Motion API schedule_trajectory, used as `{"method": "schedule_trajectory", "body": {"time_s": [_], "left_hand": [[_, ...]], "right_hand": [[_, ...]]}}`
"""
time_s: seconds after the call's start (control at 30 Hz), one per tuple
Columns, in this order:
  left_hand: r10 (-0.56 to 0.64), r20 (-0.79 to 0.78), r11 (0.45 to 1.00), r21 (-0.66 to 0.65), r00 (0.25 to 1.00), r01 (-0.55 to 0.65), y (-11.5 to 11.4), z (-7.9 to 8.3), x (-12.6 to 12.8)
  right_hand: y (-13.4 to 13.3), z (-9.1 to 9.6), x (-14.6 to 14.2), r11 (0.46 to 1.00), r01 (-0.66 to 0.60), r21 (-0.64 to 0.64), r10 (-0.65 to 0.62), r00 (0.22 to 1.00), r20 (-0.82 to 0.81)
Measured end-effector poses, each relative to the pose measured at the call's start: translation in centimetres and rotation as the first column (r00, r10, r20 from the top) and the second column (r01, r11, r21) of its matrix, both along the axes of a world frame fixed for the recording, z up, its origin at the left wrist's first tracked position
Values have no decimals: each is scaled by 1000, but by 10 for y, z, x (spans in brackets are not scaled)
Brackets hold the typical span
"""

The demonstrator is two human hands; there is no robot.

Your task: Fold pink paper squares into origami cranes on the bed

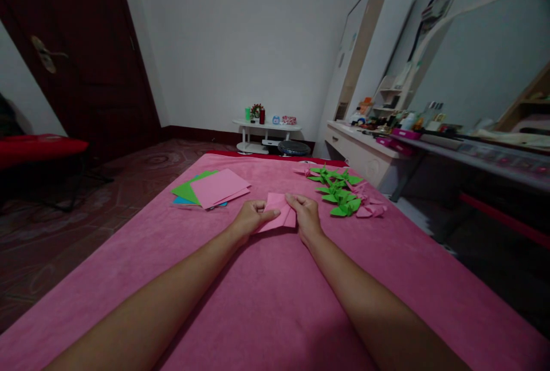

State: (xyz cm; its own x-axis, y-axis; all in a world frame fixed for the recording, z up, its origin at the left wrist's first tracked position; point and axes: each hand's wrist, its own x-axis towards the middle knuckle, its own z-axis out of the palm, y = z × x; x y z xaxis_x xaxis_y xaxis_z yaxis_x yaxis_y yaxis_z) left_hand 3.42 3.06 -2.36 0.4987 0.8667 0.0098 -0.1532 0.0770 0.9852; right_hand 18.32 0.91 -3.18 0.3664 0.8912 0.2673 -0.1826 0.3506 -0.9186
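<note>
Left hand [250, 217] and right hand [306, 215] both pinch a folded pink paper [280, 214] between thumb and curled fingers, left on its left edge, right on its upper right corner, the paper lying on the pink cloth [275, 302] in the middle. Just left sits a stack of flat sheets [212, 189], pink over green and blue; just right, a cluster of folded green and pink paper pieces [344, 194]. Nothing lies between hands and paper; a white low table [266, 129] stands well behind.
</note>
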Motion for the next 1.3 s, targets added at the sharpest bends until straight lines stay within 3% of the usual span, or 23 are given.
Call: {"method": "schedule_trajectory", "body": {"time_s": [0.73, 0.87, 1.13, 1.3], "left_hand": [[-41, -21, 999, 4, 999, 41, 1, -5, 1], [-76, -33, 994, 79, 997, 78, 0, -7, 1], [-23, -68, 974, 225, 997, 38, 3, -9, -1], [-7, -5, 994, 105, 1000, 7, 1, -8, 0]], "right_hand": [[3, -7, 5, 1000, -16, 19, 16, 999, -32], [5, -9, 10, 999, 19, 32, -19, 1000, 4], [7, -11, 11, 998, 49, 26, -50, 996, 71], [5, -10, 10, 997, 62, 38, -66, 990, 121]]}}
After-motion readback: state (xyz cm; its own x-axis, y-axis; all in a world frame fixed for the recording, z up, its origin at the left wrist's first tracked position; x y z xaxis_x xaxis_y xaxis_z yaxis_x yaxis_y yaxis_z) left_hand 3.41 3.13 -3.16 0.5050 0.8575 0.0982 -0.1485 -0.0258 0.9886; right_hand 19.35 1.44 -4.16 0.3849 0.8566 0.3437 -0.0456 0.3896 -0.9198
